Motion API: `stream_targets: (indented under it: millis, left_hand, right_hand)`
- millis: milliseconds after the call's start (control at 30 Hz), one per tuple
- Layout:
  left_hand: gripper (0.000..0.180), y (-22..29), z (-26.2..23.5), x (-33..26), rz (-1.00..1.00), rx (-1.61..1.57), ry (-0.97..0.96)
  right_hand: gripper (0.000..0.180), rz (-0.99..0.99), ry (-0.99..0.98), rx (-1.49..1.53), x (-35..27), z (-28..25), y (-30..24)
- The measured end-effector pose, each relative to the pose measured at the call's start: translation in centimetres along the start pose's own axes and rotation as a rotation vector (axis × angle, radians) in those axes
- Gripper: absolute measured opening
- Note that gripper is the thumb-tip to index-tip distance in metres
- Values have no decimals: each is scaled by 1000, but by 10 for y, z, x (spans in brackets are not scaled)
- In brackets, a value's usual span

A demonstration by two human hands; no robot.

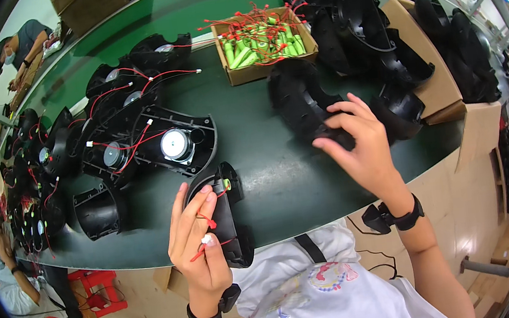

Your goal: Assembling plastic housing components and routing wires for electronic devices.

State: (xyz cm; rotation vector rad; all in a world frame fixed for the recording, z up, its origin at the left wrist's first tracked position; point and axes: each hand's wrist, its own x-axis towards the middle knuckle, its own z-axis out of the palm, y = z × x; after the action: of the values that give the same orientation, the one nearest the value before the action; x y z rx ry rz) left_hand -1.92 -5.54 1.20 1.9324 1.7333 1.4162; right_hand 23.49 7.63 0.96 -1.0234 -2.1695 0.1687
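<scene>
My left hand (195, 246) is closed at the table's front edge, around a curved black plastic housing (227, 219). A green battery cell (227, 184) shows at the housing's top end. Thin red wires with a red plug (211, 223) and a white plug (207, 239) lie between my fingers. To the right, my right hand (358, 146) has its thumb and fingertips bent around the lower edge of another curved black shell (298, 99), which looks slightly blurred. Part of that shell is hidden behind the fingers.
A cardboard box (244, 77) of green battery cells with red wires stands at the back. Black housings with round speakers (175, 144) spread across the left of the green table (271, 189). Black shells (355, 19) pile up beside a large carton (441, 72). Other people work at the left.
</scene>
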Motion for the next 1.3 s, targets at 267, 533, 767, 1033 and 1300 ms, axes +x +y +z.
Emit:
stream_targets:
  millis: [267,533,767,1033,1300]
  left_hand:
    - [41,-3,0,5,50,-78,-41]
    - [40,-1,15,13,98,-213,-119]
    - [45,11,17,14,216,102,-152]
    - [43,12,22,8,170,25,-129]
    - [41,12,25,9,156,-6,-116]
  right_hand:
    - [32,288,-259,1348,7,2,-9]
    - [42,341,-480,1284,15,53,-33]
    - [44,532,-580,1116,9,27,-46]
    - [37,387,-384,913,6,30,-46]
    - [40,350,-403,1163,8,42,-42]
